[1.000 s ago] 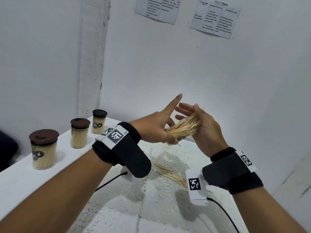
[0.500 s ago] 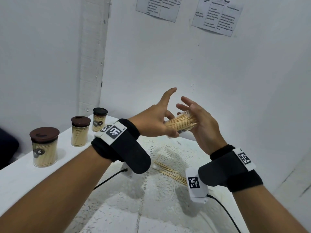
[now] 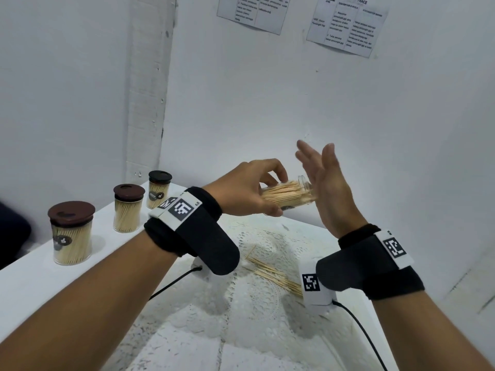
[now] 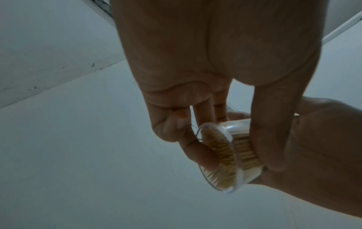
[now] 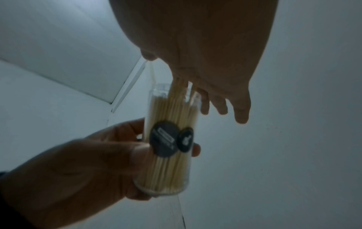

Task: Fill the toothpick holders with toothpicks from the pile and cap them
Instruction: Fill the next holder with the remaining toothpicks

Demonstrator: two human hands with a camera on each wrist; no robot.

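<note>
My left hand (image 3: 249, 188) grips a clear uncapped toothpick holder (image 3: 288, 195) on its side above the table, its mouth turned right. The holder (image 5: 168, 139) is packed with toothpicks and bears a dark round label (image 5: 163, 139). My right hand (image 3: 325, 183) is open, fingers straight and pointing up, its palm against the holder's mouth and the toothpick ends. In the left wrist view the holder's base (image 4: 221, 156) faces the camera between thumb and fingers. A small pile of loose toothpicks (image 3: 273, 274) lies on the lace mat (image 3: 254, 303) below the hands.
Three filled holders with brown caps stand in a row on the white table at left: a near one (image 3: 71, 232), a middle one (image 3: 128, 208) and a far one (image 3: 159, 188). White walls close in behind and to the right. Cables run from both wrist cameras.
The toothpick bundle has gone fully into the holder. My right hand has let it go and flattened against the mouth. My left index finger, which pointed up, now curls round the holder.
</note>
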